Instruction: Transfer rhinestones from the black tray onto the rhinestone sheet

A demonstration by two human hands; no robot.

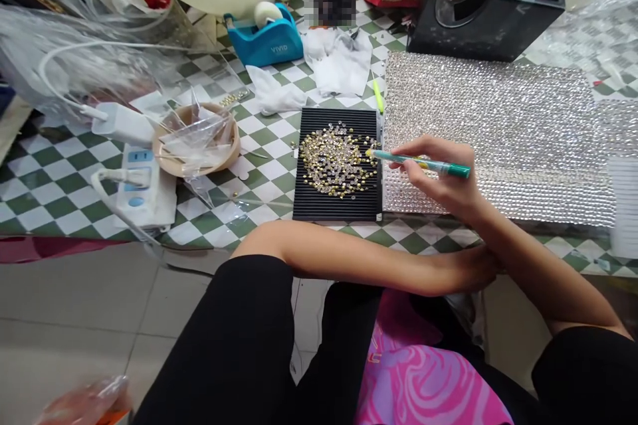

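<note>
Pink patterned cloth (423, 372) and black sleeves lie nearest, at the person's lap, and the left hand (468, 269) rests across it at the near edge of the surface (64, 192), tucked under the right forearm, so whether its fingers are curled or spread cannot be told. Farther in, the right hand (438, 179) pinches a green picker pen (423, 164) between thumb and fingers like a pencil, its tip touching the right edge of the rhinestones (336, 163) heaped on a ribbed black sorting tray (333, 206). Those stones look tiny, hard, light and slippery, likely to scatter at a nudge, so bare fingers would fumble them; lifting each by the pen tip seems the sound hold. Just right of the tray lies a rhinestone sheet (498, 119), which looks flexible.
</note>
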